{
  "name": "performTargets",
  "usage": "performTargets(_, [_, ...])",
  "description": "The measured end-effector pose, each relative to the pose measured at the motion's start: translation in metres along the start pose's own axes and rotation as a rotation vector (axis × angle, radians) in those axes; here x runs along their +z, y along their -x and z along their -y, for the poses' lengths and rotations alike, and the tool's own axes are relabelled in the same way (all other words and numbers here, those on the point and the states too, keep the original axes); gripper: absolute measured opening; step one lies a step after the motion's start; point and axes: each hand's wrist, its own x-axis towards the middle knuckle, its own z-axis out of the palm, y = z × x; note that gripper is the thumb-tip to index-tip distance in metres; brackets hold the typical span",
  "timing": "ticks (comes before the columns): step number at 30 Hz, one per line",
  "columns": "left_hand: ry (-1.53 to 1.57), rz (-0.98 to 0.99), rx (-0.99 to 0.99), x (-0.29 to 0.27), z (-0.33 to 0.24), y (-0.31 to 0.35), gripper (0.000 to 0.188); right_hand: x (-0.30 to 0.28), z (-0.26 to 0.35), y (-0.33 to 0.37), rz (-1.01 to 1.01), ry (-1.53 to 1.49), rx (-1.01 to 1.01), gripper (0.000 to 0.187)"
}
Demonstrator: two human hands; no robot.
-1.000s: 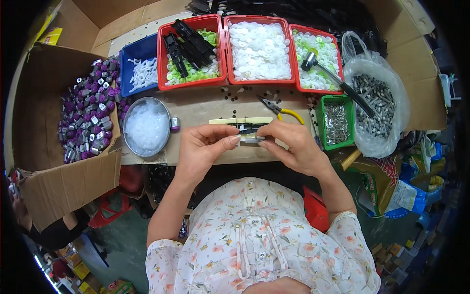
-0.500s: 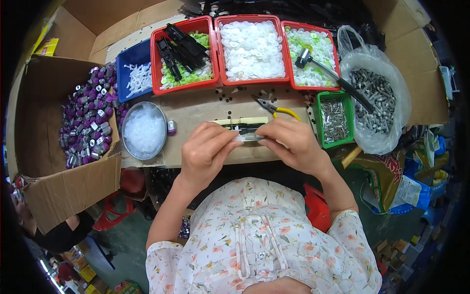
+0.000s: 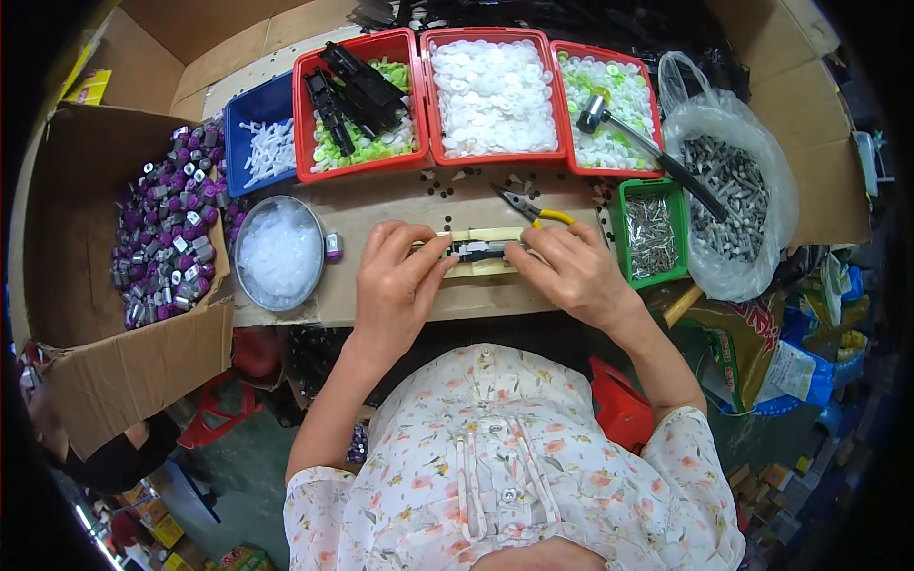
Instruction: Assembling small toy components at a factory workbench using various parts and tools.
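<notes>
Between both hands sits a narrow black part with a light grey strip on it (image 3: 479,249), lying along a cream-coloured block (image 3: 490,234) on the table. My left hand (image 3: 398,276) pinches the part's left end with thumb and fingertips. On the other end, the fingers of my right hand (image 3: 574,269) are closed. Fingertips cover both ends, so its exact kind does not show. Just beyond the right hand lie pliers with yellow handles (image 3: 543,213).
Left are a cardboard box (image 3: 143,357) with purple-and-silver pieces and a round dish (image 3: 240,276) of clear pieces. Along the back stand a blue bin (image 3: 232,152) and red bins (image 3: 495,158). A hammer (image 3: 657,152), green bin (image 3: 657,282) and plastic bag (image 3: 776,214) are right.
The light strip held toward me over the block is now down in line with the black part. My left hand has shifted slightly, its fingers now more upright.
</notes>
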Motion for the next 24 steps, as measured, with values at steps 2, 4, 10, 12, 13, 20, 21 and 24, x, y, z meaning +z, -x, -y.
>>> performTargets(2, [-0.002, -0.005, 0.003, 0.002, 0.002, 0.001, 0.027, 0.0, 0.0, 0.0, 0.034, -0.003, 0.006, 0.028])
performTargets(4, [-0.003, -0.008, 0.009, 0.004, 0.003, 0.002, 0.027, 0.0, 0.0, 0.0, 0.052, -0.019, 0.015, 0.028])
performTargets(10, [0.018, -0.007, 0.01, 0.007, 0.005, 0.002, 0.023, 0.005, -0.001, -0.004, 0.099, -0.08, 0.041, 0.026])
performTargets(12, [0.021, -0.001, 0.017, 0.008, 0.005, 0.001, 0.024, 0.007, -0.002, -0.005, 0.091, -0.088, 0.041, 0.026])
performTargets(13, [0.02, 0.002, 0.017, 0.009, 0.005, 0.0, 0.024, 0.007, -0.001, -0.006, 0.054, -0.162, 0.093, 0.028])
performTargets(20, [0.0, 0.032, 0.052, 0.018, -0.001, -0.007, 0.022, 0.01, -0.003, -0.002, -0.065, -0.467, 0.279, 0.024])
performTargets(21, [-0.007, 0.039, 0.079, 0.019, -0.001, -0.008, 0.02, 0.013, -0.002, -0.001, -0.066, -0.467, 0.283, 0.024])
performTargets(24, [-0.003, 0.062, 0.088, 0.024, 0.002, -0.007, 0.018, 0.02, -0.002, 0.0, -0.088, -0.511, 0.297, 0.02])
